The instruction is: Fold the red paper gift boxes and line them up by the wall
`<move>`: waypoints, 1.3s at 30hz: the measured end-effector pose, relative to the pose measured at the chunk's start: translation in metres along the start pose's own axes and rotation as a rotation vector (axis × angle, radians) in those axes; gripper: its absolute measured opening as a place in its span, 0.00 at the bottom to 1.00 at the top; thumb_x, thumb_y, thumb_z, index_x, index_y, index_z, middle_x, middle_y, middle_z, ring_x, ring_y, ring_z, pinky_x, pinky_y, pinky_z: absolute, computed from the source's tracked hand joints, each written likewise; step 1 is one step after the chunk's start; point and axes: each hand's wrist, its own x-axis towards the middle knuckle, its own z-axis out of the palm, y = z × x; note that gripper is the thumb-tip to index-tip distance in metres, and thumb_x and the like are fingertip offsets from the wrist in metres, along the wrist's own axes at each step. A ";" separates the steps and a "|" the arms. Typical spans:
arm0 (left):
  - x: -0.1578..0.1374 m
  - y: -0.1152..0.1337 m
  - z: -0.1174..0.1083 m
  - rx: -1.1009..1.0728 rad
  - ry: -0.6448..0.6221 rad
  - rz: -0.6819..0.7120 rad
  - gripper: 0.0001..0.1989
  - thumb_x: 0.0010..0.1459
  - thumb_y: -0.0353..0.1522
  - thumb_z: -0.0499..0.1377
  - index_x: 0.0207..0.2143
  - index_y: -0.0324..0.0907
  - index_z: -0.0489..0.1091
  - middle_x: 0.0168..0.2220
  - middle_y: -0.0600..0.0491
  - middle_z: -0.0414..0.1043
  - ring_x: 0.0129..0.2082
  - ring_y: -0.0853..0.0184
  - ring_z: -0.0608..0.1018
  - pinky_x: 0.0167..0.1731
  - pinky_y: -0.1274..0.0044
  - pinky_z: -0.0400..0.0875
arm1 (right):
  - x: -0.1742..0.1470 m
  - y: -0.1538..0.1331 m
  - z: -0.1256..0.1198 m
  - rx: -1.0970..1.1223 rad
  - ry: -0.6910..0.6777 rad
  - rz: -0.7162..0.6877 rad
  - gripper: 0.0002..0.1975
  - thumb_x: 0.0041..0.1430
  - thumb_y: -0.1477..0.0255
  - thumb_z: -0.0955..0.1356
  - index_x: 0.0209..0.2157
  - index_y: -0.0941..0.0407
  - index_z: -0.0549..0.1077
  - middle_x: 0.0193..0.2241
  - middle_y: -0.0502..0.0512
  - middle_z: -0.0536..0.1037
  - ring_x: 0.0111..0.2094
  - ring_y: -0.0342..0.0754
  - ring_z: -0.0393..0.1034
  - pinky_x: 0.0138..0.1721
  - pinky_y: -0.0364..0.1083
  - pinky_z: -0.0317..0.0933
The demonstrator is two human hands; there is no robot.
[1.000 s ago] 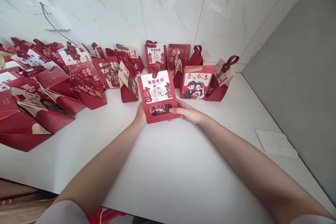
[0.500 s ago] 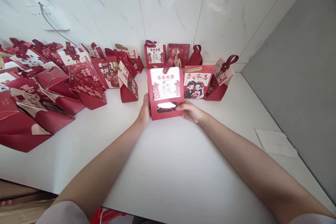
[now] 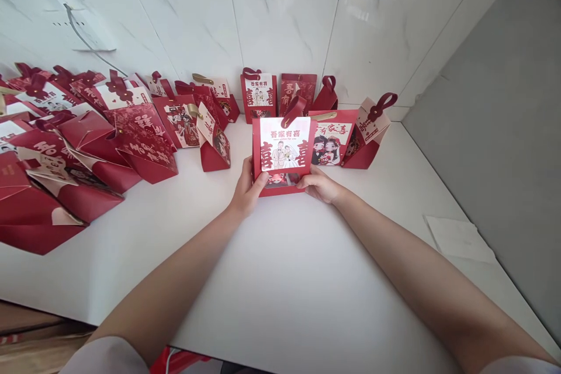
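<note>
Between my two hands is a red gift box (image 3: 284, 149) with a white printed panel showing a couple, a clear window low on its front and a dark red ribbon loop on top. My left hand (image 3: 248, 190) grips its left side, thumb over the front near the window. On the right side my right hand (image 3: 322, 184) is closed around the lower corner, thumb on the front. Right behind it stands a wider red box (image 3: 333, 143) with a cartoon couple, partly covered by the held one. A tilted-sided box (image 3: 368, 134) with a ribbon loop stands beside that.
Several red boxes crowd the left of the white table (image 3: 280, 280). A small box (image 3: 214, 140) stands left of my hands, and more boxes (image 3: 259, 96) line the tiled wall (image 3: 280, 11). A white sheet (image 3: 460, 238) lies near the right edge.
The held box has shifted slightly right and now faces me more squarely, without the glare on its panel. My left thumb has come round onto its front.
</note>
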 end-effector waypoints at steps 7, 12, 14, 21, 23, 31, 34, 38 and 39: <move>0.012 0.009 -0.006 -0.398 0.238 -0.424 0.27 0.58 0.52 0.55 0.50 0.44 0.70 0.51 0.47 0.74 0.47 0.59 0.78 0.40 0.70 0.77 | -0.002 -0.009 0.009 0.049 -0.044 0.036 0.22 0.56 0.63 0.70 0.51 0.49 0.66 0.48 0.54 0.76 0.43 0.51 0.76 0.43 0.51 0.70; 0.010 0.013 -0.004 -0.334 0.184 -0.217 0.24 0.56 0.46 0.62 0.52 0.45 0.70 0.53 0.50 0.74 0.52 0.60 0.76 0.50 0.72 0.74 | -0.001 -0.006 0.009 0.043 0.002 0.036 0.18 0.58 0.59 0.69 0.48 0.50 0.70 0.45 0.53 0.78 0.43 0.50 0.75 0.45 0.50 0.70; 0.006 0.011 0.000 -0.310 0.131 -0.169 0.23 0.56 0.43 0.63 0.53 0.45 0.70 0.53 0.50 0.73 0.55 0.59 0.74 0.54 0.71 0.71 | 0.000 -0.004 0.008 0.034 -0.004 0.018 0.17 0.59 0.58 0.68 0.48 0.51 0.71 0.43 0.52 0.79 0.45 0.52 0.75 0.46 0.51 0.70; 0.005 0.006 -0.005 -0.249 0.033 -0.256 0.27 0.53 0.40 0.66 0.55 0.44 0.68 0.54 0.47 0.73 0.56 0.55 0.74 0.55 0.66 0.70 | -0.001 -0.006 0.011 0.054 -0.016 0.030 0.17 0.57 0.63 0.69 0.48 0.52 0.73 0.46 0.52 0.79 0.50 0.53 0.72 0.51 0.52 0.68; 0.006 0.007 -0.009 -0.199 -0.052 -0.273 0.30 0.49 0.36 0.69 0.54 0.43 0.68 0.53 0.46 0.74 0.54 0.54 0.75 0.54 0.65 0.70 | -0.001 -0.008 0.012 0.048 -0.005 0.035 0.18 0.56 0.63 0.70 0.48 0.53 0.73 0.46 0.53 0.80 0.50 0.54 0.72 0.52 0.52 0.67; 0.007 0.014 -0.004 -0.089 -0.087 -0.247 0.30 0.46 0.35 0.71 0.51 0.41 0.70 0.53 0.45 0.73 0.54 0.54 0.75 0.55 0.63 0.70 | -0.001 -0.004 0.008 0.031 0.031 0.059 0.17 0.59 0.61 0.67 0.49 0.52 0.73 0.46 0.53 0.80 0.50 0.53 0.73 0.51 0.53 0.68; 0.008 0.014 -0.002 -0.156 0.010 -0.245 0.29 0.44 0.33 0.72 0.50 0.41 0.71 0.51 0.47 0.75 0.52 0.58 0.76 0.53 0.68 0.72 | 0.000 -0.005 0.010 0.033 0.043 0.032 0.18 0.62 0.59 0.66 0.50 0.51 0.71 0.47 0.54 0.79 0.48 0.52 0.74 0.47 0.52 0.70; 0.013 0.020 -0.009 -0.556 0.261 -0.397 0.18 0.52 0.38 0.66 0.45 0.43 0.73 0.46 0.52 0.78 0.42 0.67 0.80 0.37 0.80 0.78 | 0.002 -0.008 0.013 0.011 0.067 0.061 0.20 0.63 0.54 0.64 0.50 0.52 0.69 0.47 0.57 0.77 0.43 0.51 0.76 0.41 0.51 0.72; 0.014 0.022 -0.012 -0.659 0.276 -0.459 0.15 0.55 0.39 0.64 0.44 0.43 0.73 0.43 0.53 0.78 0.40 0.68 0.81 0.33 0.82 0.78 | 0.002 -0.008 0.012 0.005 0.064 0.071 0.21 0.63 0.54 0.64 0.50 0.53 0.69 0.46 0.58 0.77 0.42 0.51 0.76 0.41 0.50 0.72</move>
